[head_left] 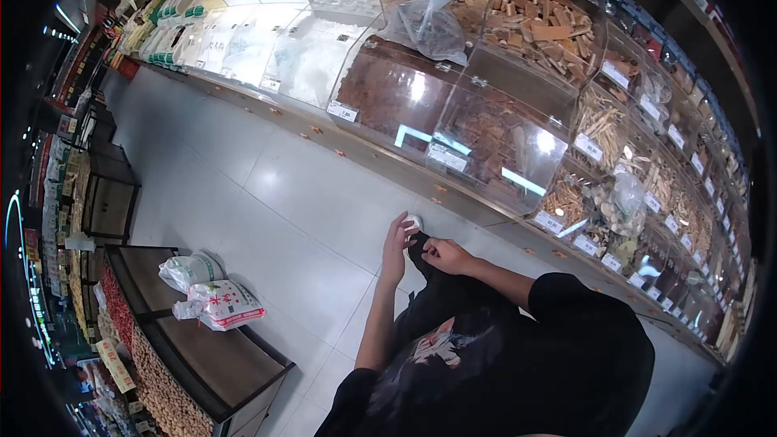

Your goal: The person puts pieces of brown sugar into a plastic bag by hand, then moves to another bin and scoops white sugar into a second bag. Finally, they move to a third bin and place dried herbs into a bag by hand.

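My left hand (396, 251) is raised in front of my body, fingers stretched upward, with nothing visible in it. Close by on its right, my right hand (447, 256) has its fingers curled in. Whether anything is inside them is hidden. Both hands are over my dark trousers and a white shoe (413, 223) below. Nearest to them is the front of a display counter with clear-lidded bins, including a bin of dark brown pieces (392, 85). A clear plastic bag (429, 20) lies on top of these bins.
Bins of white goods (303, 57) continue to the upper left, dried sticks (600, 123) to the right. On the left, a low dark stand (218, 348) bears two filled white bags (227, 305) beside loose nuts (158, 376). A tiled floor (283, 194) runs between counter and stand.
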Demonstrator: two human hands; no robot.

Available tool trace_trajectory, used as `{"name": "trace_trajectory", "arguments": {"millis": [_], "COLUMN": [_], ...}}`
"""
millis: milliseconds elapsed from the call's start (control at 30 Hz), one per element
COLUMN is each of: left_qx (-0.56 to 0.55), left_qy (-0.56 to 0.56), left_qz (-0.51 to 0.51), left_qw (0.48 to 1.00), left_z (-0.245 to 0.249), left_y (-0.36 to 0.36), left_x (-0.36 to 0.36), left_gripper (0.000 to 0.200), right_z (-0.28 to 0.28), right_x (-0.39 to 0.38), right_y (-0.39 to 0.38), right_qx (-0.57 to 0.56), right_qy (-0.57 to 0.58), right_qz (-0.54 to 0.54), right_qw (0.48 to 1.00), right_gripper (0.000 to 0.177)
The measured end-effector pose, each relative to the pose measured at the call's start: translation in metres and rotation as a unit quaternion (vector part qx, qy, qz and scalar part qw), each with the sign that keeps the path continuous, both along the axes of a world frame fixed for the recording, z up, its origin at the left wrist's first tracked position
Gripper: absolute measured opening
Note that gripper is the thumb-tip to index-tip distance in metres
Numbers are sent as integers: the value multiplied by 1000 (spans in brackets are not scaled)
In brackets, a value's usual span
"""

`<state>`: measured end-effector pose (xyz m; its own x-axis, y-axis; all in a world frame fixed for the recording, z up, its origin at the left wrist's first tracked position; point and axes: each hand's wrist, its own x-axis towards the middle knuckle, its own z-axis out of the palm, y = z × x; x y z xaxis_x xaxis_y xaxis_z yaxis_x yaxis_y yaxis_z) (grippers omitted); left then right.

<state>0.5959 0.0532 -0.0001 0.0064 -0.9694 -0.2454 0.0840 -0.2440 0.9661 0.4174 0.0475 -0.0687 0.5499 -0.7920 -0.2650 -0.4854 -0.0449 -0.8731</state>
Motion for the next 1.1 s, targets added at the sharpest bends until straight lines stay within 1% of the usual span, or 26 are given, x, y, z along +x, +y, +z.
{"name": "trace_trajectory", "arguments": {"millis": [67,100,133,200,233,267,300,333,400,433,500,567,600,633,667,733,767,800,867,900,933,967,1000,1033,1067,1100], "left_qx": [2,7,35,40,34,25,26,56,114,120,126,135,151,150,148,131,125,136,118,104,85,100,108,107,104,115], "left_qy": [-127,-189,-209,-212,-252,-291,-300,-298,-280,-263,-243,-238,-183,-198,-208,-230,-244,-230,-227,-215,-211,-216,-180,-169,-137,-119], "left_qz": [-69,-115,-137,-135,-128,-121,-100,-93,-62,-28,18,46,43,-1,-45,-62,-85,-134,-253,-303,-352,-407,-453,-496,-529,-567], "left_qw": [990,975,968,967,959,949,948,948,951,957,962,961,971,969,966,962,958,954,933,923,908,882,866,845,831,807], "left_z": [16,21,19,12,9,9,13,20,31,37,16,-13,-19,-23,-24,-22,-18,-13,-24,-39,-53,-61,-79,-88,-102,-104], "left_y": [-27,-40,-49,-57,-59,-61,-63,-68,-77,-81,-85,-93,-100,-107,-118,-145,-157,-172,-199,-211,-224,-239,-252,-264,-275,-287], "left_x": [27,41,54,81,95,108,120,133,152,158,174,189,192,203,208,215,220,224,234,240,243,242,241,236,229,215], "left_gripper": [43,42,41,47,47,47,48,48,50,47,45,40,40,39,39,38,38,39,41,42,42,42,42,42,43,44], "right_z": [-19,-29,-26,-7,-16,11,18,22,29,28,20,13,8,2,-8,-34,-46,-67,-101,-103,-102,-100,-96,-89,-83,-80], "right_x": [25,42,58,96,116,132,155,176,219,236,263,281,284,281,275,261,247,234,192,168,139,112,82,52,30,8], "right_y": [-16,-32,-53,-100,-125,-147,-170,-189,-223,-236,-253,-269,-272,-276,-279,-273,-266,-260,-229,-213,-195,-171,-145,-122,-105,-83], "right_qx": [-6,7,32,24,8,-78,-108,-137,-160,-173,-199,-204,-195,-185,-156,-84,-53,28,62,81,100,119,159,193,218,257], "right_qy": [-50,-56,-68,-30,-36,7,49,96,139,161,145,136,137,141,148,153,155,177,196,225,259,294,285,275,257,152], "right_qz": [-41,-35,-6,30,87,141,197,254,337,379,393,382,370,358,333,271,219,179,51,-14,-76,-133,-218,-292,-361,-519], "right_qw": [998,998,997,999,996,987,973,953,917,895,886,891,898,904,918,947,962,967,977,971,958,939,920,895,869,801], "right_gripper": [25,29,32,24,26,30,30,30,29,29,28,29,30,31,31,32,34,35,35,35,36,36,35,35,35,35]}}
